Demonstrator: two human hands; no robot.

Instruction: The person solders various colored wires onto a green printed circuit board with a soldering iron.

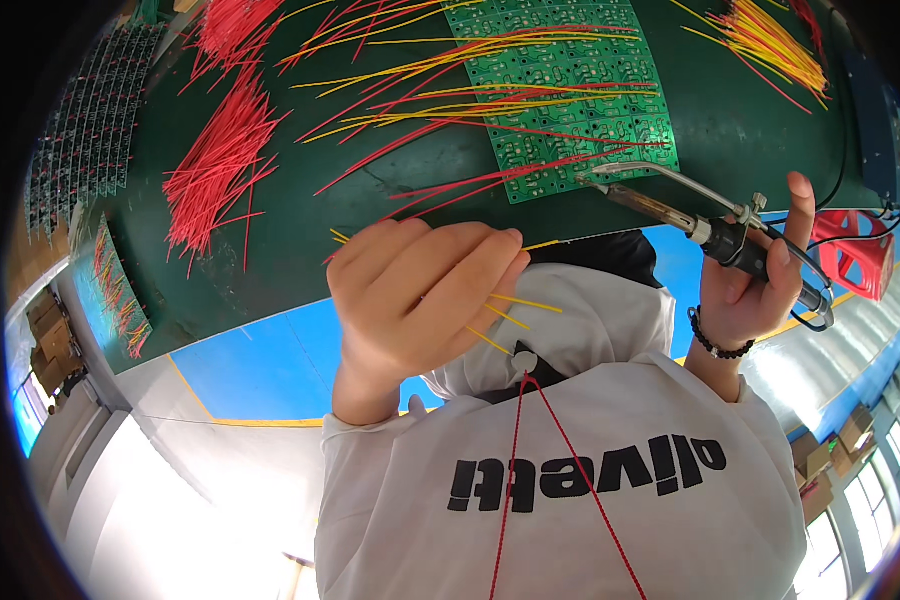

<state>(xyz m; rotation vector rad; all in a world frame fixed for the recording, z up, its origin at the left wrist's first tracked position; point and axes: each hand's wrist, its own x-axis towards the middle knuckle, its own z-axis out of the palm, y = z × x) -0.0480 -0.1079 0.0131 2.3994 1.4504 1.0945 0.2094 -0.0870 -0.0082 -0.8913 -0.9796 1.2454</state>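
Note:
My left hand is closed at the near edge of the green work surface, its fingers wrapped round several thin yellow wires. The wire ends stick out on both sides of the fist. My right hand grips a soldering iron with a thin metal guide tube clamped along it. Its tip is by the lower right part of a green circuit board panel, close to the end of a red wire. Rows of red and yellow wires lie across the panel and trail off to the left.
Piles of red wires lie left of the panel, and a yellow and red wire bundle lies at the far right. Dark boards are at the far left. A blue box and a red stool stand on the right.

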